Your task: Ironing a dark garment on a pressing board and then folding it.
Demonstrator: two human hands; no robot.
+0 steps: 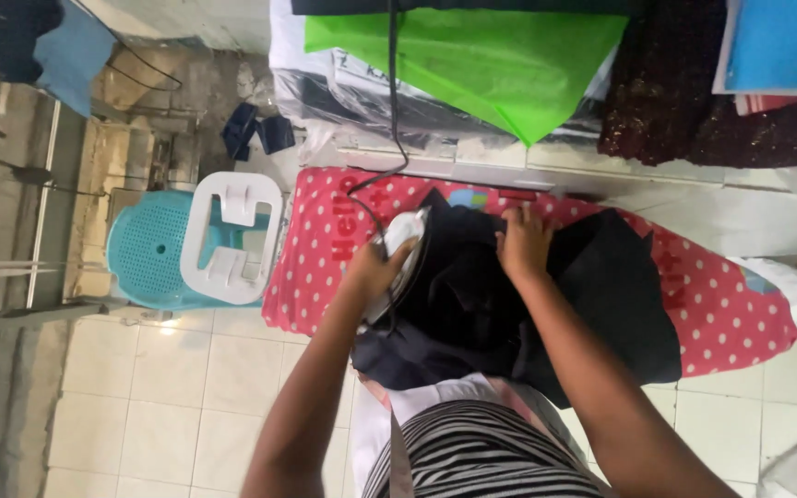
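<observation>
A person in a striped top presses a dark garment (509, 304) spread across a red polka-dot ironing board (731, 314). The left hand (375, 269) is closed around an electric iron (403, 254) at the cloth's left edge, while the right hand (523, 242) lies flat, fingers spread, just beside it. That closeness risks a burn; the trailing cord (392, 111) could snag beyond.

Ironing board (731, 304) with red white-dotted cover, set over pale tiled floor (168, 387); dark garment (546, 304) spread across its middle, hanging over the near edge; iron (403, 254) at the garment's left edge
</observation>
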